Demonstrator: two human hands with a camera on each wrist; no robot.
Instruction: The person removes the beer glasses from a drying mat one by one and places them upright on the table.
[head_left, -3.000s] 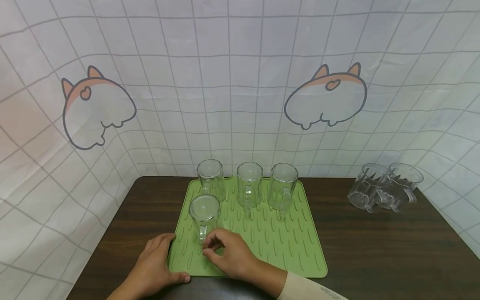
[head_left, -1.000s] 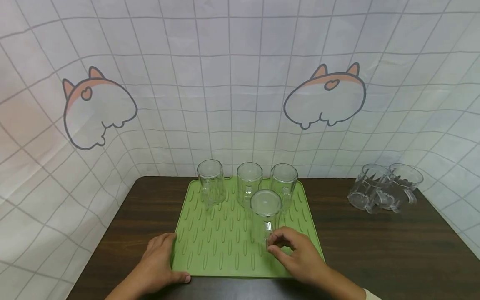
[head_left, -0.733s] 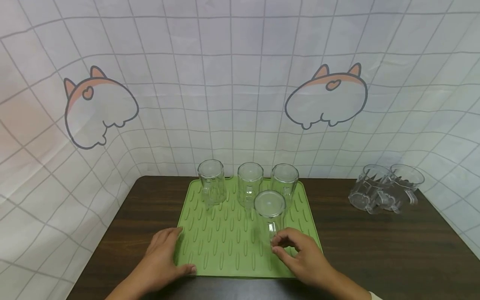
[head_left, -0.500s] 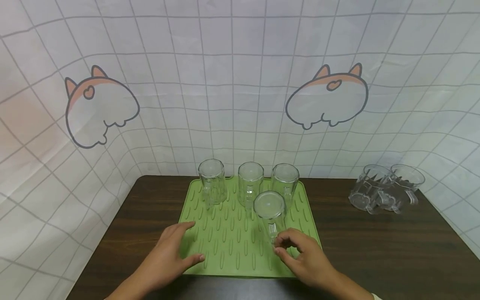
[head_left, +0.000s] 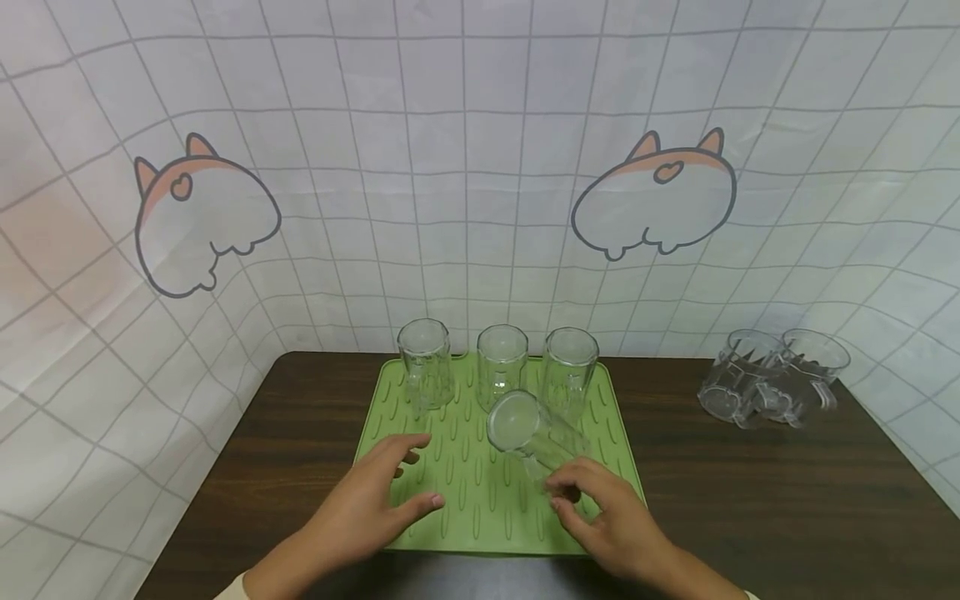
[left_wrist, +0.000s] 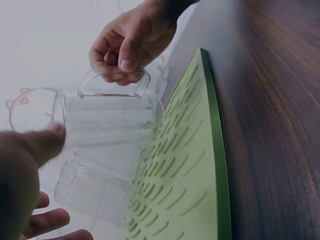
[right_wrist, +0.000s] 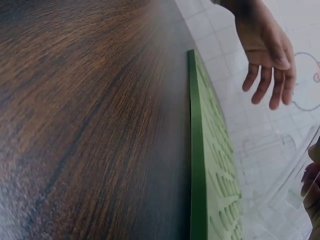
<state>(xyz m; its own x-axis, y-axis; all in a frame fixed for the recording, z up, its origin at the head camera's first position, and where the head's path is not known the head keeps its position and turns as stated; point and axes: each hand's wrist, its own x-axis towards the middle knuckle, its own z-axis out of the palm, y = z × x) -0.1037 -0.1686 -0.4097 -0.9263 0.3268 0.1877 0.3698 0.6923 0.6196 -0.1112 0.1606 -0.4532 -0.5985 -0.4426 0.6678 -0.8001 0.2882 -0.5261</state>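
Observation:
My right hand (head_left: 611, 517) pinches the handle of a clear glass mug (head_left: 517, 423) over the right half of the green mat (head_left: 427, 508). The mug is tilted, its base leaning to the left; the left wrist view shows its handle (left_wrist: 87, 82) under the curled fingers. To the left of that mug is my left hand (head_left: 363, 504), over the mat with thumb and fingers spread and nothing held. Along the mat's back edge stand three upside-down mugs: a left one (head_left: 425, 354), a middle one (head_left: 502, 354) and a right one (head_left: 570, 358), just behind the held mug.
Two more clear mugs, one (head_left: 726, 396) overlapping the other (head_left: 813, 354), stand upright at the back right of the dark wooden table (head_left: 750, 517). Behind the table hangs a white grid-patterned curtain (head_left: 465, 167).
Carried rightward across the mat from its left side, the held mug has since tipped over to the left. My left hand has left the mat's left edge and moved right, towards the mug.

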